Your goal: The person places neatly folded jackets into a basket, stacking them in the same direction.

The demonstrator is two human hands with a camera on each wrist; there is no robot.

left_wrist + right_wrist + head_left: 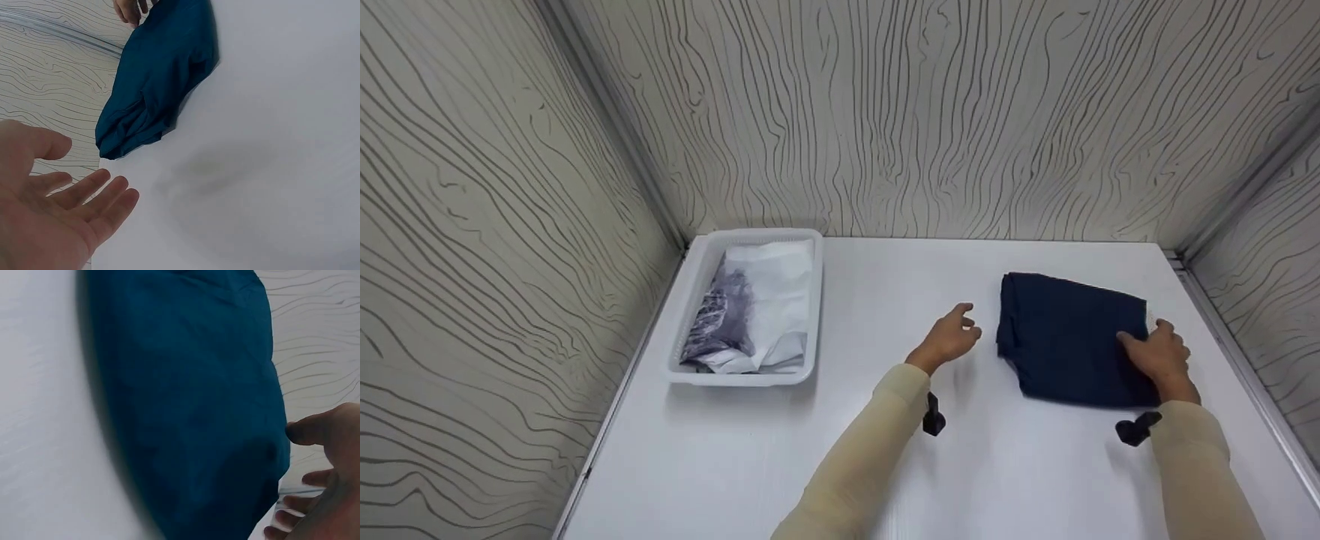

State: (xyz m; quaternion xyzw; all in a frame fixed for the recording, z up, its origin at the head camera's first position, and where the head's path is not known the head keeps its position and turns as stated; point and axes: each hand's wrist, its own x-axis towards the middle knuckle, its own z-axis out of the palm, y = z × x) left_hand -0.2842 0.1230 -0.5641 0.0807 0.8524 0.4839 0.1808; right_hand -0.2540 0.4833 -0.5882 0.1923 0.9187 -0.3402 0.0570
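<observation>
A folded dark navy garment [1072, 337] lies flat on the white table, its left edge uneven with loose folds. Just beyond its right edge is my right hand [1162, 356]; in the right wrist view the thumb [306, 430] reaches the cloth's border while the other fingers stay spread beside it. My left hand [951, 339] hovers left of the garment, apart from it, with nothing in it. In the left wrist view its fingers [109, 211] are relaxed and slightly bent, near the bunched corner of the cloth [157, 73].
At the back left stands a white plastic basket [741, 379] holding white fabric [780, 289] and a purple-grey patterned piece [724, 319]. Wood-grain patterned walls enclose the table [885, 285] at the back and sides. Each wrist carries a small black camera mount.
</observation>
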